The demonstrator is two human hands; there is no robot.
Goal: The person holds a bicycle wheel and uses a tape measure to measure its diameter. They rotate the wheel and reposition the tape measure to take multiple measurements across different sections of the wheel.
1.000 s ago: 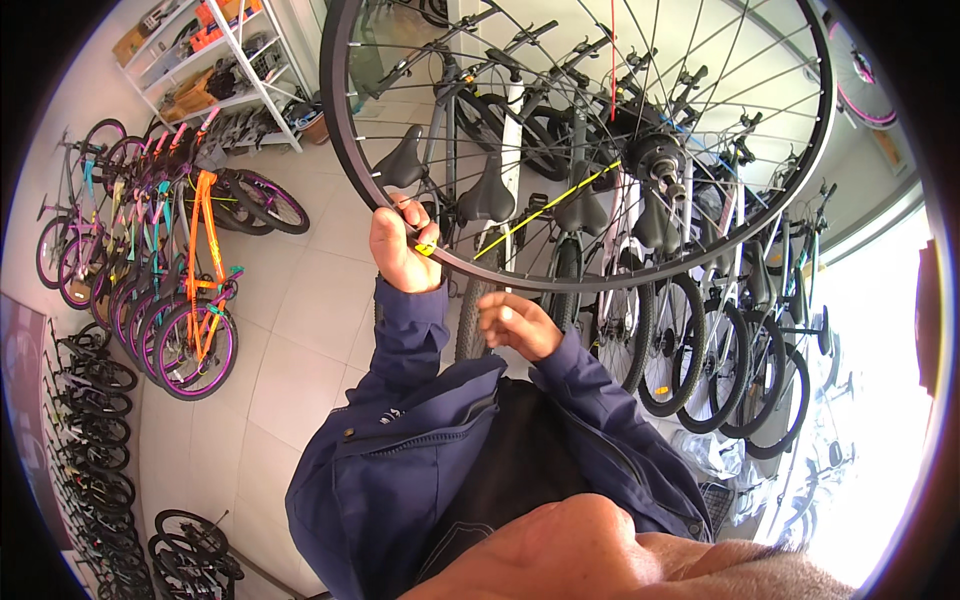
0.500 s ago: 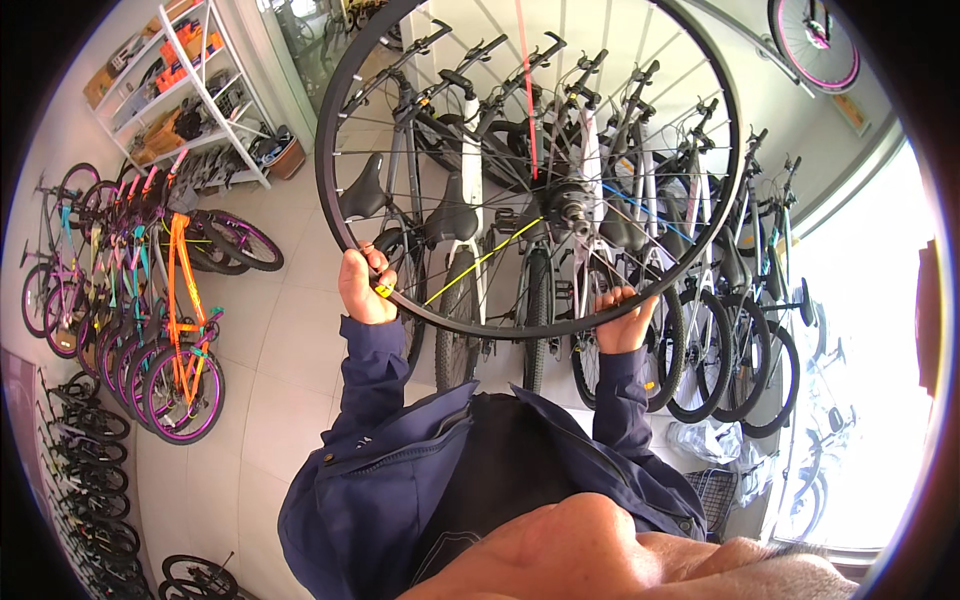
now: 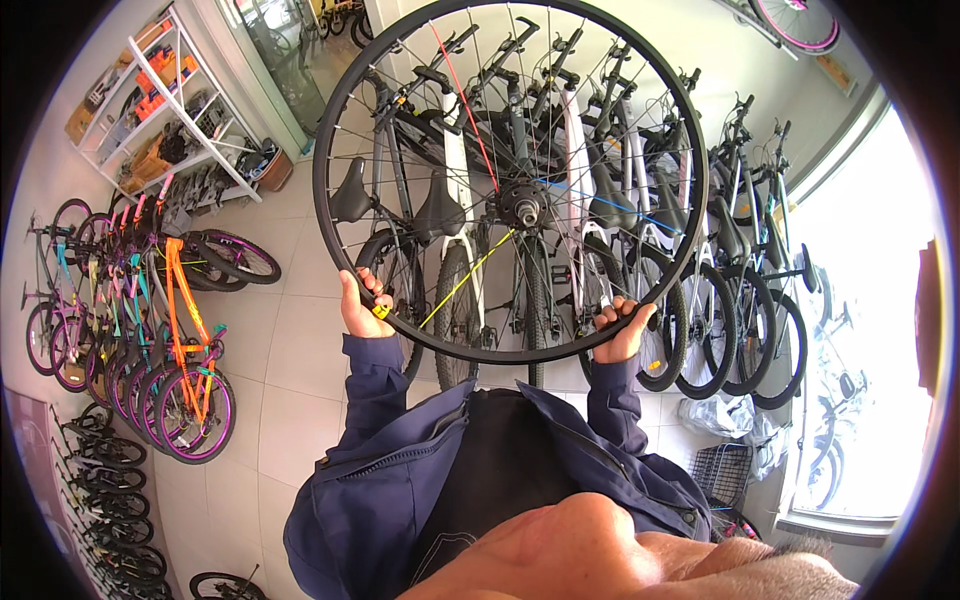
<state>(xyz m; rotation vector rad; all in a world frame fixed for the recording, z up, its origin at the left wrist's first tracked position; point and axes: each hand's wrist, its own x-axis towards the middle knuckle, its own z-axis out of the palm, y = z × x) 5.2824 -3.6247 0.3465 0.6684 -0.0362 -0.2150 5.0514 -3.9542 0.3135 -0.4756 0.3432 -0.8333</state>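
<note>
Both my hands hold up a bare black bicycle wheel (image 3: pixel 480 355) in front of me, a rim without a tyre. Most of its spokes are dark, but one is red, one yellow and one blue. A black hub (image 3: pixel 523 206) sits at its centre, its axle end toward me. My left hand (image 3: pixel 365 308) grips the rim at the lower left, fingers curled over it. A small yellow piece (image 3: pixel 381 311) shows at those fingers; I cannot tell what it is. At the lower right my right hand (image 3: pixel 622 332) is closed round the rim.
Beyond the wheel stands a row of bicycles (image 3: pixel 455 280) along the wall. More bikes, with an orange frame (image 3: pixel 180 300) among them, fill the left side. A white shelf rack (image 3: pixel 200 100) holds boxes and parts. Right are a wire basket (image 3: pixel 722 475) and a bright window (image 3: pixel 870 330).
The wheel has turned to face me more squarely, and its hub has shifted left in view. Both hands sit slightly lower and keep their grip on the rim.
</note>
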